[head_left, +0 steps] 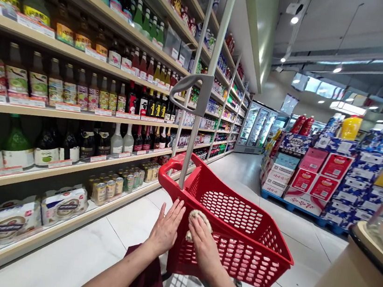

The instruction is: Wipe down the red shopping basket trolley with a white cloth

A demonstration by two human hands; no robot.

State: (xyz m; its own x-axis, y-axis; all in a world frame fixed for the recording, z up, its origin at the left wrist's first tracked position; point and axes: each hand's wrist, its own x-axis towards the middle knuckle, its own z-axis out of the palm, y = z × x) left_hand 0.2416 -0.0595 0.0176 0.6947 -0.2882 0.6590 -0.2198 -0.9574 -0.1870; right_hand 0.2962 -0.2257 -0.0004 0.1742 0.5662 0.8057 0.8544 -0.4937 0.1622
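A red shopping basket (pixel 233 224) stands on the pale floor (pixel 100 249) of a shop aisle, its grey pull handle (pixel 198 92) raised upright above the near rim. The person's left hand (pixel 166 227) lies flat against the basket's near wall, fingers (pixel 177 212) spread straight and gripping nothing. Just beside it, the right hand (pixel 204 246) presses a small pale cloth (pixel 197 218) against the same wall near the rim, fingers curled over the cloth. To the left of the basket run long shelves (pixel 75 114) of bottles and cans. To the right of the basket, well apart, sit stacked cartons (pixel 317 179) on a blue pallet.
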